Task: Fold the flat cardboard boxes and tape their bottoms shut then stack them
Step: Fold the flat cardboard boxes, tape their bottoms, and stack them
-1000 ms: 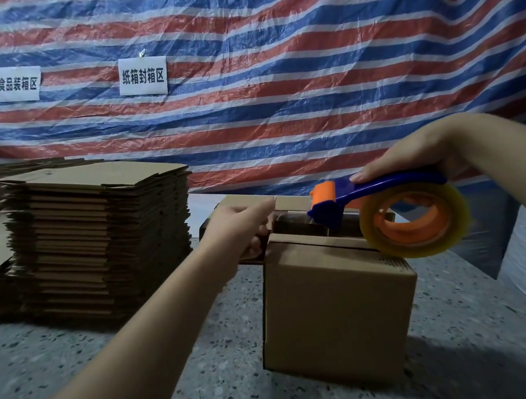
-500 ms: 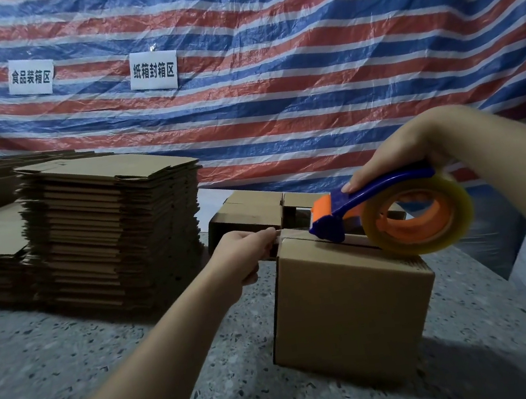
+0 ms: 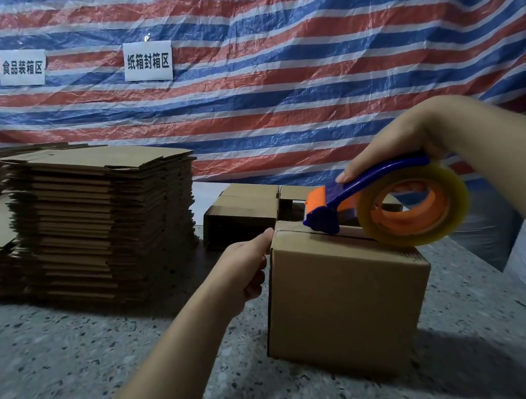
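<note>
Box (image 3: 347, 302) is sitting upside-down on the speckled table (image 3: 75, 361), near edge, bottom flaps closed w/ the seam running away from the camera. Right hand (image 3: 395, 143) is wrapping round the blue handle of the tape dispenser (image 3: 387, 202), cutter end resting on the seam near the far-left corner, roll hanging over the right side of the top. Left hand (image 3: 247, 269) is pinching at the box's upper left corner, prob. anchoring the tape end; tape itself too clear to see. To do well: keep the dispenser pressing flat on the seam, pull straight along it, left hand holding the box so it isn't sliding; run tape over both edges. Around: tall stack of flat boxes (image 3: 107, 228) at left, well apart; folded boxes (image 3: 243, 215) lying just behind, near the dispenser's path, may be crowding the far end of the stroke. Striped tarp (image 3: 272, 79) w/ two paper signs (image 3: 147, 61) behind.
</note>
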The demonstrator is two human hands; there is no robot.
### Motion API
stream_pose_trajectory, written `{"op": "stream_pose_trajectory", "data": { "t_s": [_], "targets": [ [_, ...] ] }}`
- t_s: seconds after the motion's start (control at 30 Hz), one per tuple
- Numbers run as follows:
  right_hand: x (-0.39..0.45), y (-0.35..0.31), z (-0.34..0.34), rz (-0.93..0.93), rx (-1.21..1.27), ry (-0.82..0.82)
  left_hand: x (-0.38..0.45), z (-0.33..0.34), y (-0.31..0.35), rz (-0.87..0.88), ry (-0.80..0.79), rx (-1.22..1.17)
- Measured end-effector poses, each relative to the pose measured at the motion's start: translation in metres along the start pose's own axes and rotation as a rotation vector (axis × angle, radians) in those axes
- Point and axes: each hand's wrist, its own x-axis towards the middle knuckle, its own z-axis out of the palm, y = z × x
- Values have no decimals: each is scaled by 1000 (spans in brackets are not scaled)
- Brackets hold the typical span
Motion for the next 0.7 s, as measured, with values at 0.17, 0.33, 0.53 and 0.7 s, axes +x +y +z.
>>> {"op": "stream_pose_trajectory", "data": {
  "t_s": [0.17, 0.33, 0.53, 0.7],
  "targets": [
    [0, 2, 0, -7, 24, 8, -3, 2, -7, -62, 23, 156],
    [-1, 1, 1, -4, 30, -4, -15, 6, -20, 363, 322, 132],
    [2, 3, 0, -13, 53, 0, -31, 28, -6, 525, 97, 292],
    [4, 5, -1, -18, 74, -2, -31, 30, -8, 548, 190, 322]
  ]
}}
